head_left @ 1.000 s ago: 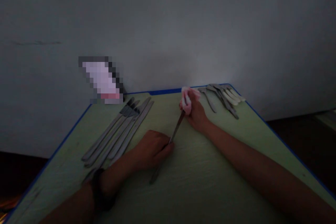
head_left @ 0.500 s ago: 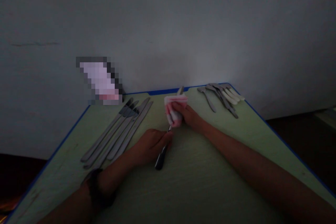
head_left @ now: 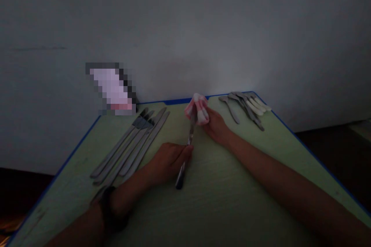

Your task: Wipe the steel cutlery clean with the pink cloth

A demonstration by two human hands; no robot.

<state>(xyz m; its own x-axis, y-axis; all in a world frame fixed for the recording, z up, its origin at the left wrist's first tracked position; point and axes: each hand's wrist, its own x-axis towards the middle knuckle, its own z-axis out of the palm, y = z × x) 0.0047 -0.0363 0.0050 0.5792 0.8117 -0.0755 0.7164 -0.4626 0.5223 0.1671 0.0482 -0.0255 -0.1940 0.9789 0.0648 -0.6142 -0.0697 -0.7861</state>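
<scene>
Over the middle of the table, my left hand (head_left: pixel 171 160) is closed around the handle of a table knife (head_left: pixel 191 129), which points away from me. A pink and white cloth (head_left: pixel 198 108) covers the blade's far end, so the tip is hidden. My right hand (head_left: pixel 216 125) is closed on that cloth from the right side, its fingertips mostly behind the folds. To the left of my left hand lie several table knives (head_left: pixel 127 144) side by side, handles toward me. A lone spoon (head_left: pixel 230 110) rests to the right of the cloth.
Several more spoons (head_left: pixel 246 108), some with white handles, lie bunched at the table's far right corner. A blurred-out upright object (head_left: pixel 108 88) stands at the far left corner. The green table (head_left: pixel 220 200) has a blue edge and meets a grey wall (head_left: pixel 185 27).
My right hand has moved the cloth farther up the blade toward the tip, baring more metal near the handle. The cloth is now bunched around the blade's end. My left hand keeps its grip.
</scene>
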